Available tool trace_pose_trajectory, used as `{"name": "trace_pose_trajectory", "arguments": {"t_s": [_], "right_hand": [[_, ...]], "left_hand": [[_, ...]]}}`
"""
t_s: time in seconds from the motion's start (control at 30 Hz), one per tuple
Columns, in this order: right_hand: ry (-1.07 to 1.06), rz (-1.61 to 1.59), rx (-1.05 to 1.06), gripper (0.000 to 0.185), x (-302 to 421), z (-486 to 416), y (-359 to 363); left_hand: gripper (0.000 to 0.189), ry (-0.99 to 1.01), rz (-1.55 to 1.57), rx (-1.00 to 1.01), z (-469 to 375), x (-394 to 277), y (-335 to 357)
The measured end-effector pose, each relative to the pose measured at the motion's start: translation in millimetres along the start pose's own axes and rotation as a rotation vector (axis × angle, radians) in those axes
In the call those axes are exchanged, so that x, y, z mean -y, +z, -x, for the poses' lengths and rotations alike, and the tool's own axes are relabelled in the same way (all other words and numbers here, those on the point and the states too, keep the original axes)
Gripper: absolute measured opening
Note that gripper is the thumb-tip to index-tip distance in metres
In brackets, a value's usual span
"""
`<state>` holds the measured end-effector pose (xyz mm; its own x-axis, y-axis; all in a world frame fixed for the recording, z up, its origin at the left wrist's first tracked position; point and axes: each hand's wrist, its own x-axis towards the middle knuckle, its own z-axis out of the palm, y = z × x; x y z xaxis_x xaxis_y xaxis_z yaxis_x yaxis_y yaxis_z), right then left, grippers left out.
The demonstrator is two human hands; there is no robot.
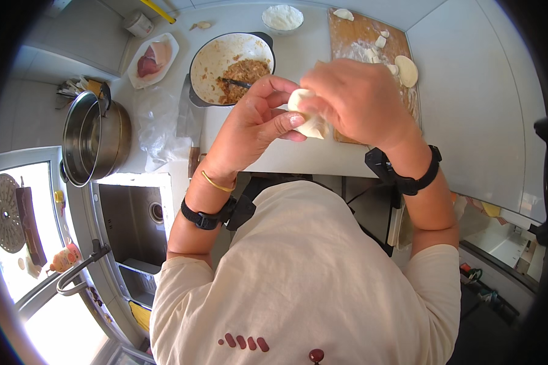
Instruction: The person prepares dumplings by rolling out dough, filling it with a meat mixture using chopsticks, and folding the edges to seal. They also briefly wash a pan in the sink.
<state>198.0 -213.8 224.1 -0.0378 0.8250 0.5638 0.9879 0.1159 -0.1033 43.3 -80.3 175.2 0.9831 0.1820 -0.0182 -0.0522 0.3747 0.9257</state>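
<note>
Above the counter's front edge, my left hand (265,121) holds a folded dumpling (311,126) of pale dough between thumb and fingers. My right hand (356,102) is blurred and pinches the same dumpling along its edge from the right. Behind my left hand stands a white-lined pot (210,54) of minced filling (246,73) with a dark utensil in it. A floured wooden board (347,36) lies beyond my right hand. On it are a round dough wrapper (406,71), several small dough pieces (380,42) and one folded dumpling (344,14).
A bowl of flour (282,18) stands at the back. To the left are a dish of raw meat (153,61), a plastic bag (157,123), a cleaver (190,118) and a large steel pot (118,132). The sink (134,223) and its faucet (80,269) are at lower left.
</note>
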Motion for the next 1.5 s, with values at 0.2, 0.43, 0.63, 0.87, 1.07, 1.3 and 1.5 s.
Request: {"name": "trace_pose_trajectory", "arguments": {"t_s": [0.2, 0.43, 0.63, 0.87, 1.07, 1.3, 1.5], "right_hand": [[-0.107, 0.108, 0.057, 0.021, -6.8, -11.7, 5.5], [-0.069, 0.142, 0.009, 0.016, -21.4, -22.3, 5.4], [-0.180, 0.220, -0.067, 0.014, -26.5, -29.8, 11.5], [-0.119, 0.236, -0.100, 0.015, -30.0, -39.8, 8.9], [0.010, 0.176, -0.030, 0.015, -22.0, -50.4, 3.4], [0.045, 0.255, -0.103, 0.018, -16.2, -46.1, 24.5], [0.182, 0.175, -0.131, 0.019, -9.0, -42.1, 32.8]], "left_hand": [[0.036, 0.051, 0.000, 0.003, -6.2, 2.1, -6.8], [0.044, 0.168, -0.010, -0.045, -16.5, -2.7, -10.5], [0.039, 0.200, 0.015, -0.085, -22.7, -4.9, -8.8], [0.041, 0.291, -0.050, -0.102, -29.2, -9.2, -14.1], [0.040, 0.385, 0.022, -0.164, -33.8, -12.8, -19.0], [0.042, 0.459, -0.014, -0.174, -31.9, -9.8, -25.2], [0.042, 0.520, 0.101, -0.215, -31.3, -6.9, -22.8]]}}
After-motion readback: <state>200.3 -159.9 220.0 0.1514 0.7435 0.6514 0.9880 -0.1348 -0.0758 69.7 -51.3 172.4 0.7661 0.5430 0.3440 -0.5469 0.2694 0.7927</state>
